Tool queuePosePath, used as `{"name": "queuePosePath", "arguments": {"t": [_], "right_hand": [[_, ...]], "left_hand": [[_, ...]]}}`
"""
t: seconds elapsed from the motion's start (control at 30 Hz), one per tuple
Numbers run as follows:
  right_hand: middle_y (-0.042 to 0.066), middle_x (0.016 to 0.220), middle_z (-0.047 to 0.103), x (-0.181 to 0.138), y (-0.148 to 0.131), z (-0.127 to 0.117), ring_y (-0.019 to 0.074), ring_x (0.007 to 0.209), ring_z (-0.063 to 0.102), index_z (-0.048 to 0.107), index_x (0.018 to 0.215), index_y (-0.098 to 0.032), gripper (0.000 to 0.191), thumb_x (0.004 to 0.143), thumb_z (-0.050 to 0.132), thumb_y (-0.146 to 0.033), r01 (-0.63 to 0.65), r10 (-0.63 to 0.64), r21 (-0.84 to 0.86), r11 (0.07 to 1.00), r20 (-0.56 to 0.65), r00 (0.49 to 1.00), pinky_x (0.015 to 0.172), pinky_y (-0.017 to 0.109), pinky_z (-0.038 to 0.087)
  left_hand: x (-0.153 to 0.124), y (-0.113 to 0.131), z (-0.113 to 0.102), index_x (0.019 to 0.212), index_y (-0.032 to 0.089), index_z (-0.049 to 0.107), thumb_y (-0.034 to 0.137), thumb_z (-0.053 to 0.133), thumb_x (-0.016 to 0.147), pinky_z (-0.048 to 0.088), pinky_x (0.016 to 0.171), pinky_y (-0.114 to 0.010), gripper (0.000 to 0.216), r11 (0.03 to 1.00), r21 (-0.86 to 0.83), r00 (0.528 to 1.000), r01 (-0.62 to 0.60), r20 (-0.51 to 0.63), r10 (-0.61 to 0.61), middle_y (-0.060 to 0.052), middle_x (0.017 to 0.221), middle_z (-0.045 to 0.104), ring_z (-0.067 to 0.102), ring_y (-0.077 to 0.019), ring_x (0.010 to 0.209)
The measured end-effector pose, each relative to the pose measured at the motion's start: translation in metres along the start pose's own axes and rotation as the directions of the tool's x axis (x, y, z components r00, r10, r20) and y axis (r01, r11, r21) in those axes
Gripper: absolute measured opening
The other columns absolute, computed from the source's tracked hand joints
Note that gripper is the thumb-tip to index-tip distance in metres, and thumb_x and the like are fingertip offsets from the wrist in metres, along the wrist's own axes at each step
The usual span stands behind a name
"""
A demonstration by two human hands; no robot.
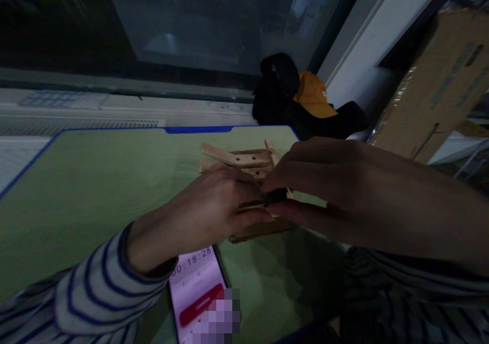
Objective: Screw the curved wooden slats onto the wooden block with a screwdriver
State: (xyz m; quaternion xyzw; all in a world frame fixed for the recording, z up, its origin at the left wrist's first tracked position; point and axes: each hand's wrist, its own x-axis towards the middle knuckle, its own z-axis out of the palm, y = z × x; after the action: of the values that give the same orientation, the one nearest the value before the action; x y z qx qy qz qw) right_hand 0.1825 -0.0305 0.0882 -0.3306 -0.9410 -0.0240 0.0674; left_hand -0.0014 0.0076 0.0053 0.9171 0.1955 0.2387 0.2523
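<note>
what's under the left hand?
Wooden pieces: light ones with holes show beyond the knuckles of the left hand, and a wooden edge shows below its thumb. What the palm and fingers cover, including any joints there, can't be seen.

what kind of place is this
Probably a lived-in room, perhaps at home, though a small workspace can't be ruled out. A green, blue-edged table stands by a large dark window, with an orange cap and cardboard box nearby.
</note>
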Motion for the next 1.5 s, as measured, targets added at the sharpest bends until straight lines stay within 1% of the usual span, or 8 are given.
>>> {"name": "queuePosePath", "arguments": {"t": [0.13, 0.23, 0.43, 0.63, 0.8, 1.03, 1.33, 1.5], "right_hand": [[-0.002, 0.091, 0.064, -0.0007, -0.0022, -0.0015, 0.0127, 0.076, 0.06, 0.059, 0.109, -0.023, 0.026, 0.087, 0.053, -0.033, 0.018, -0.018, 0.008, 1.0, 0.008, 1.0, 0.064, 0.026, 0.046], [-0.003, 0.099, 0.065, -0.0002, -0.0034, -0.0024, 0.0104, 0.086, 0.061, 0.056, 0.116, -0.022, 0.028, 0.09, 0.048, -0.028, 0.066, -0.066, 0.058, 0.996, 0.014, 0.998, 0.074, 0.023, 0.045], [-0.001, 0.083, 0.065, 0.0018, -0.0027, -0.0007, 0.0128, 0.071, 0.061, 0.064, 0.097, -0.02, 0.019, 0.089, 0.05, -0.029, 0.026, -0.026, 0.046, 0.999, 0.008, 1.0, 0.059, 0.026, 0.044], [-0.001, 0.082, 0.063, 0.0004, -0.0025, 0.0006, 0.0136, 0.069, 0.059, 0.062, 0.099, -0.022, 0.019, 0.087, 0.051, -0.033, -0.007, 0.007, 0.006, 1.0, 0.003, 1.0, 0.06, 0.027, 0.044], [-0.002, 0.099, 0.065, -0.0018, -0.0054, -0.0033, 0.0114, 0.085, 0.06, 0.056, 0.115, -0.023, 0.027, 0.088, 0.052, -0.025, 0.047, -0.048, 0.058, 0.997, 0.015, 0.999, 0.072, 0.024, 0.045], [-0.002, 0.083, 0.065, -0.0012, -0.0034, -0.0026, 0.0119, 0.07, 0.06, 0.064, 0.098, -0.021, 0.019, 0.089, 0.05, -0.03, 0.027, -0.026, 0.017, 1.0, -0.01, 1.0, 0.059, 0.026, 0.042], [-0.002, 0.095, 0.065, -0.0049, -0.0044, -0.0025, 0.0126, 0.08, 0.061, 0.059, 0.108, -0.023, 0.022, 0.088, 0.051, -0.031, 0.031, -0.03, 0.003, 1.0, -0.007, 1.0, 0.066, 0.026, 0.045], [-0.004, 0.095, 0.066, -0.0038, -0.0026, -0.003, 0.0104, 0.081, 0.061, 0.059, 0.106, -0.024, 0.021, 0.091, 0.045, -0.024, 0.073, -0.072, 0.017, 0.997, -0.031, 0.997, 0.068, 0.025, 0.045]], "left_hand": [[-0.0008, -0.0012, 0.002, 0.079, 0.02, 0.066, 0.033, 0.055, 0.086, 0.041, 0.076, -0.024, 0.019, 0.999, 0.026, 0.994, -0.047, -0.094, 0.049, 0.004, 0.084, 0.069, 0.062, -0.011, 0.084], [-0.0007, -0.002, 0.0026, 0.089, 0.02, 0.067, 0.032, 0.054, 0.087, 0.043, 0.076, -0.024, 0.017, 0.998, 0.012, 0.994, -0.056, -0.089, 0.057, 0.003, 0.086, 0.069, 0.063, -0.0109, 0.084], [-0.0006, 0.0009, 0.0, 0.092, 0.02, 0.067, 0.028, 0.046, 0.092, 0.044, 0.078, -0.021, 0.023, 0.998, -0.055, 0.999, -0.005, 0.037, 0.007, 0.002, 0.096, 0.069, 0.063, -0.0099, 0.092], [-0.0002, -0.001, 0.001, 0.085, 0.022, 0.069, 0.033, 0.054, 0.087, 0.043, 0.077, -0.028, 0.018, 0.999, 0.036, 1.0, -0.011, -0.003, 0.011, 0.002, 0.088, 0.07, 0.063, -0.0141, 0.086], [-0.0001, -0.0015, 0.003, 0.088, 0.02, 0.067, 0.027, 0.055, 0.087, 0.044, 0.074, -0.025, 0.014, 0.999, 0.01, 0.995, -0.051, -0.084, 0.052, 0.001, 0.088, 0.07, 0.063, -0.0125, 0.084], [-0.0014, 0.0028, 0.0012, 0.092, 0.02, 0.067, 0.025, 0.046, 0.092, 0.046, 0.08, -0.022, 0.022, 1.0, -0.023, 1.0, -0.01, 0.025, 0.01, 0.0, 0.097, 0.069, 0.062, -0.0109, 0.094], [0.0011, 0.0023, 0.0031, 0.084, 0.02, 0.068, 0.028, 0.05, 0.089, 0.044, 0.078, -0.026, 0.02, 0.998, 0.034, 0.995, -0.052, -0.082, 0.054, 0.001, 0.092, 0.07, 0.063, -0.0127, 0.088], [-0.0009, 0.0011, 0.0042, 0.093, 0.021, 0.066, 0.024, 0.052, 0.088, 0.045, 0.078, -0.026, 0.015, 0.999, 0.0, 0.998, -0.049, -0.037, 0.049, 0.001, 0.096, 0.069, 0.063, -0.0131, 0.09]]}}
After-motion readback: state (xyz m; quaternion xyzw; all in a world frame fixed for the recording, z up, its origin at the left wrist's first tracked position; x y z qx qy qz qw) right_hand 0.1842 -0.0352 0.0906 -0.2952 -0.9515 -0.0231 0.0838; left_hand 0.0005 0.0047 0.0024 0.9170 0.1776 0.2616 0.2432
